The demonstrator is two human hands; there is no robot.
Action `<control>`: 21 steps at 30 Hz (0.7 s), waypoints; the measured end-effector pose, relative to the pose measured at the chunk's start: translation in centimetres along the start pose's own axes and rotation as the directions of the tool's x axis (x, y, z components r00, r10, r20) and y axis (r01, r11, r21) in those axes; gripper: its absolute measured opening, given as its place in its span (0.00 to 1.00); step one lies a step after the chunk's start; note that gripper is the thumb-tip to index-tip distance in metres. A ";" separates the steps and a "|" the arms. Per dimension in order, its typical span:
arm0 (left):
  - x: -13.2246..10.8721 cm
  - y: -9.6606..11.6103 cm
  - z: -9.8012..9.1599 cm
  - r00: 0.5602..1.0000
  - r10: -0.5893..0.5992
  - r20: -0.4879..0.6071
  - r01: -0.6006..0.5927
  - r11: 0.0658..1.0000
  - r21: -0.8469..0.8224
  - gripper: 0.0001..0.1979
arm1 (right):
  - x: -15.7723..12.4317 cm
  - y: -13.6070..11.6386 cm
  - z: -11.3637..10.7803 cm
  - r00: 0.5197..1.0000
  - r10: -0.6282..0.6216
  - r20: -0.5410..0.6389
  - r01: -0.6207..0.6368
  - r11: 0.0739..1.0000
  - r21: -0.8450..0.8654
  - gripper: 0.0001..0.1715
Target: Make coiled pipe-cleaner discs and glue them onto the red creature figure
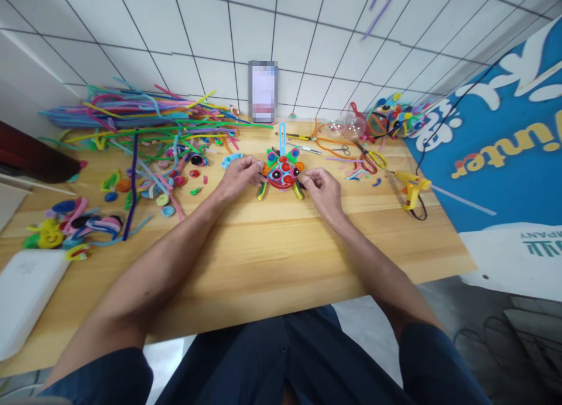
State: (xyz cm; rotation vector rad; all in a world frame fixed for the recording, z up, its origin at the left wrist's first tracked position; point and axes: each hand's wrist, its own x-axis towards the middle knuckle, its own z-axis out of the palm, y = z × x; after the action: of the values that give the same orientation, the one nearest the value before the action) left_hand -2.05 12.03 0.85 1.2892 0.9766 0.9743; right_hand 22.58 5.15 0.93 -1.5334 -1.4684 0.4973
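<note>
A colourful pipe-cleaner animal figure (283, 174) with coiled eyes, orange side pieces and yellow lower limbs is held just above or on the table before me. A light-blue hanging loop (282, 137) rises from its top. My left hand (241, 175) pinches its left edge, closed at the orange piece. At the opposite edge my right hand (324, 188) is closed too, fingertips against the figure's side. Just behind the left hand lies a light-blue coiled piece (231, 160).
Loose pipe cleaners (136, 115) and coiled pieces crowd the left side, near a white box (30, 294). A phone (263, 92) leans on the tiled wall. Scissors (371, 159), a yellow cutter knife (293, 137), clear plastic balls (351, 126) and a yellow glue gun (411, 189) lie to the right.
</note>
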 end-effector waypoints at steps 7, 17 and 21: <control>0.0 0.0 0.0 1.000 -0.002 -0.004 0.002 1.000 -0.002 0.17 | 0.8 0.0 1.0 0.996 0.033 0.080 -0.036 0.999 0.040 0.08; 0.1 -0.3 0.1 1.000 -0.008 0.004 0.008 0.999 -0.035 0.17 | 3.4 1.5 -3.7 0.982 0.188 -0.016 -0.179 0.956 0.233 0.07; 0.2 0.2 -0.2 0.993 0.064 -0.099 -0.065 0.998 -0.008 0.17 | 1.4 -0.9 -2.7 0.995 0.088 0.051 -0.094 0.986 0.140 0.13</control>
State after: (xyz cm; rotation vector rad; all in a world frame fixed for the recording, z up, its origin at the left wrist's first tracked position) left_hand -2.18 12.25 1.03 1.2794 1.0086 1.1004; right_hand 24.53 5.45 3.41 -1.4891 -1.3704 0.6794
